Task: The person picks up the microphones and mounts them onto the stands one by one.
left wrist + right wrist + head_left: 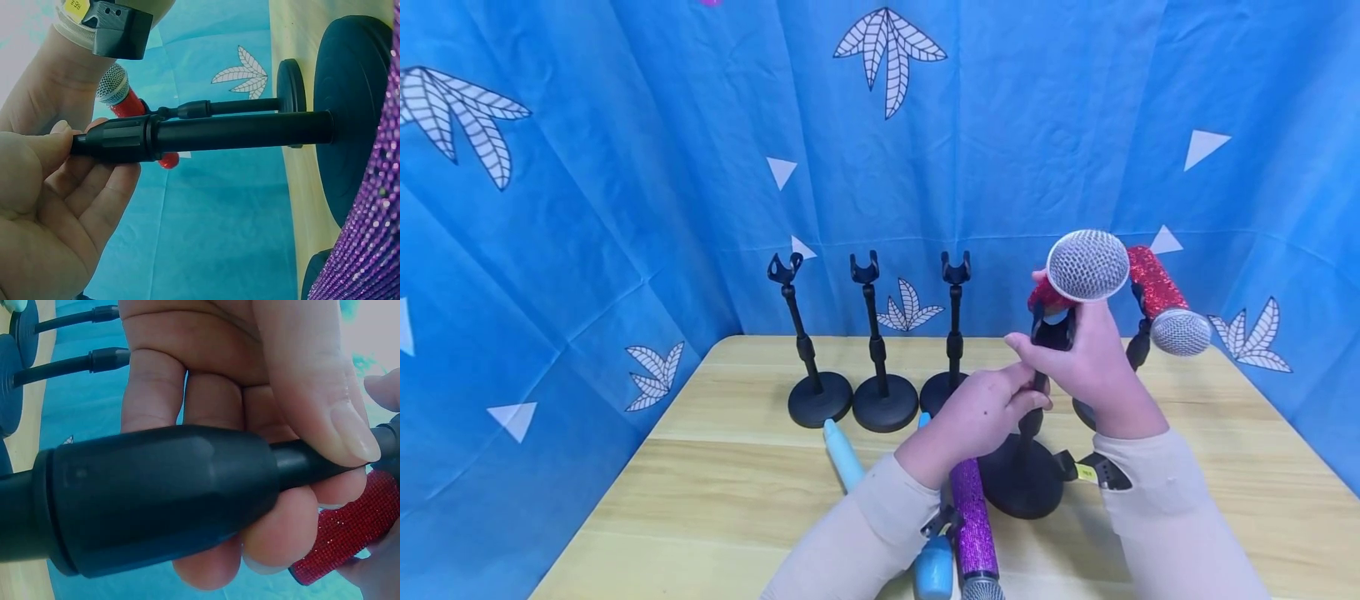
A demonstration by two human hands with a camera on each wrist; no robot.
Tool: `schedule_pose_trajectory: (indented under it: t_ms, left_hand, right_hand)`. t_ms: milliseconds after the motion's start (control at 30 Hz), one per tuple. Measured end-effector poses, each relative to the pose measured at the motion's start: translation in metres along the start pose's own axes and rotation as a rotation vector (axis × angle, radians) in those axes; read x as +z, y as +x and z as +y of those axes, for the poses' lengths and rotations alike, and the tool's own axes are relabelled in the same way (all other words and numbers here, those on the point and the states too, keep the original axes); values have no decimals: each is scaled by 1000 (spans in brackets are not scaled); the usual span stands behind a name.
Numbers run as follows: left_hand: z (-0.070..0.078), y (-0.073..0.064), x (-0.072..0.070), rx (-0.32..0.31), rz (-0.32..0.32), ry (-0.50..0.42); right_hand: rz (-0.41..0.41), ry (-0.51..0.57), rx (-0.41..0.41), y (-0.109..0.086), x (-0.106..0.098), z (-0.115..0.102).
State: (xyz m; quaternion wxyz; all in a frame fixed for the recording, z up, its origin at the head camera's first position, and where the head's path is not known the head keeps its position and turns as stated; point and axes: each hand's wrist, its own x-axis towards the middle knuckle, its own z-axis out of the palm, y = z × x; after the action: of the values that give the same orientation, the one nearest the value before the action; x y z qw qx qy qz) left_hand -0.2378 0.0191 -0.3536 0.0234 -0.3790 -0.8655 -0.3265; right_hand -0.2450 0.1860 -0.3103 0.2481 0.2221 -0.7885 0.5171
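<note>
Five black stands (pixel 885 404) are before you on a pale table (pixel 715 492) with wood grain, backed and flanked by a blue curtain (pixel 1037 125) printed with white leaves and triangles. Three form a row toward your left, their forked clips facing up; the one on your right bears a red glitter microphone (pixel 1157 279). The held stand (pixel 1021 479) is nearest you, with a second red microphone (pixel 1087 265) at its top, grille toward you.

Your left hand (pixel 981 417) grasps this stand's stem, thumb and fingers pinching the thin rod just above the collar. Your right hand (pixel 1093 358) is curled about the clip and the red microphone there; you cannot tell how much of its hold falls on each.

The stands have smooth, matte round bases and slim tubes; the microphone grilles are rounded silver mesh. Near your left forearm lie a purple microphone (pixel 973 517) with a sparkling body, a glossy blue object (pixel 934 567) and a pale turquoise one (pixel 842 454), the last two partly hidden by your sleeve (pixel 857 542).

Your left wrist view gives the tapered, faceted collar (pixel 122 139) in full, hidden behind your fingers from the head. Your right wrist view resolves the held microphone's red body into fine rows of beads, which the head view conceals.
</note>
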Motion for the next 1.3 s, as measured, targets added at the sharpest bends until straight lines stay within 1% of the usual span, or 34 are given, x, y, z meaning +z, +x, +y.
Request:
schedule_pose_trajectory:
  t_ms: [133, 267, 400, 500, 567, 667, 733, 800, 900, 967, 1100, 1133, 1200, 1300]
  left_hand:
    - [0, 0, 1, 1, -2, 9]
    - [0, 0, 1, 4, -3, 27]
    - [0, -1, 2, 14, 0, 46]
    - [0, -1, 2, 24, -1, 55]
    - [0, -2, 3, 32, -1, 61]
    - [1, -2, 3, 40, 2, 65]
    - [0, -2, 3, 45, 3, 67]
    - [0, -2, 3, 49, 5, 69]
    - [0, -2, 3, 55, 4, 71]
    - [-1, -1, 3, 61, 6, 72]
    - [-2, -1, 2, 66, 12, 70]
    - [-3, 0, 2, 70, 16, 71]
    - [-3, 0, 2, 77, 19, 73]
    - [-4, 0, 1, 83, 15, 67]
  right_hand:
    - [1, 38, 15, -1, 1, 1]
    - [1, 42, 25, -2, 1, 2]
    - [2, 62, 1, -3, 1, 3]
    - [8, 45, -39, -3, 1, 3]
    - [8, 24, -52, -4, 1, 3]
    - [10, -23, -40, -5, -1, 4]
    - [8, -15, -36, -5, -2, 5]
    - [12, 12, -57, -3, -2, 6]
    - [10, 58, -114, 1, -1, 7]
    - [5, 69, -139, 3, -1, 7]
    - [-15, 42, -122, 5, -1, 7]
    - [-16, 28, -130, 5, -1, 6]
    - [-14, 10, -157, 5, -3, 4]
    - [-26, -28, -241, 3, -6, -2]
